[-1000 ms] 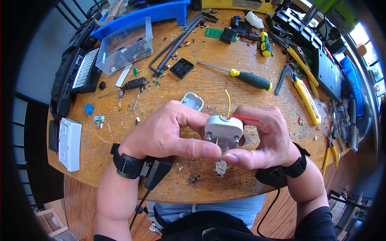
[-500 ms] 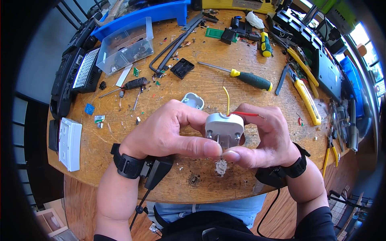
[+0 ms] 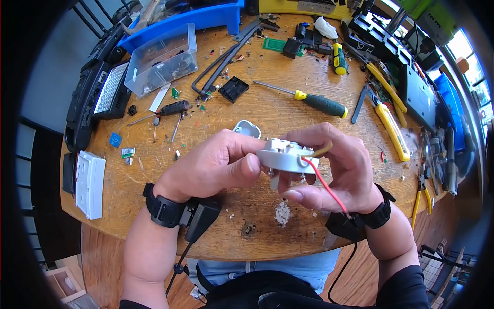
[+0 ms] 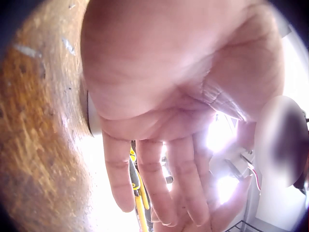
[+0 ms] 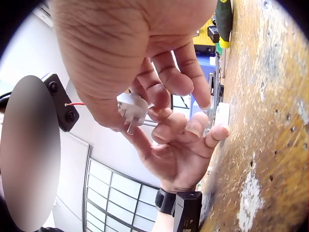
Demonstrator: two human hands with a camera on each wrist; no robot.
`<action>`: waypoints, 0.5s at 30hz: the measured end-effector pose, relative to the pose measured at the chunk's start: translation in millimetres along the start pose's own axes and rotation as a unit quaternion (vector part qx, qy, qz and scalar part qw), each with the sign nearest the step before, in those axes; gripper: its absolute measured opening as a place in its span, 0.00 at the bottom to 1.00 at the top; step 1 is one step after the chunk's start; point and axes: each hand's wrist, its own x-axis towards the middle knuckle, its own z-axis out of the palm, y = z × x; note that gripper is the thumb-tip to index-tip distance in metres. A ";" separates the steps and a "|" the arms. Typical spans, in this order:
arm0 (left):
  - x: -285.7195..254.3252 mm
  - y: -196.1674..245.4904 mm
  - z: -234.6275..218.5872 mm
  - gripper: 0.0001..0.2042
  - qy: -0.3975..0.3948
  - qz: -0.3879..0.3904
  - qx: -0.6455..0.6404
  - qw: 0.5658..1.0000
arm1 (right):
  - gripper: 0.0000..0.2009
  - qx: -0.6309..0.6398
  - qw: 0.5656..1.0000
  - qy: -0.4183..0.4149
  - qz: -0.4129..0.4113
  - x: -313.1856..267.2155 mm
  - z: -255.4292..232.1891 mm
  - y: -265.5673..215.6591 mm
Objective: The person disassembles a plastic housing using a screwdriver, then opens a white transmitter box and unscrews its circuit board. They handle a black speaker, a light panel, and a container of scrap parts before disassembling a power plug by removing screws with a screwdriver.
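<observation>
Both hands hold a white power plug (image 3: 282, 160), opened up, in front of the chest. Its inner side with terminals faces up and its metal pins point downward; the pins also show in the right wrist view of the plug (image 5: 133, 107). A red wire (image 3: 329, 188) and a yellow wire (image 3: 321, 150) come out of it. The left hand (image 3: 208, 166) pinches the plug's left edge between thumb and index finger, its other fingers extended. The right hand (image 3: 343, 172) grips the right side, thumb below and fingers behind. A white plug cover (image 3: 248, 129) lies just beyond the left hand.
A green-handled screwdriver (image 3: 321, 104) and a black square part (image 3: 233, 89) lie beyond the hands. Yellow-handled cutters (image 3: 392, 131) are at the right, a clear bin (image 3: 162, 59) at back left, a white switch box (image 3: 90, 184) at left. White crumbs (image 3: 282, 213) lie below the plug.
The plug has been tilted, its terminal side now turned up. The red wire has swung from pointing right to hanging down right. The left thumb has moved from the pins to the left edge.
</observation>
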 end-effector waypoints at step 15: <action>1.5 10.5 4.6 0.24 0.003 0.011 -0.092 0.996 | 0.24 0.019 1.000 0.007 0.022 -2.4 2.8 3.1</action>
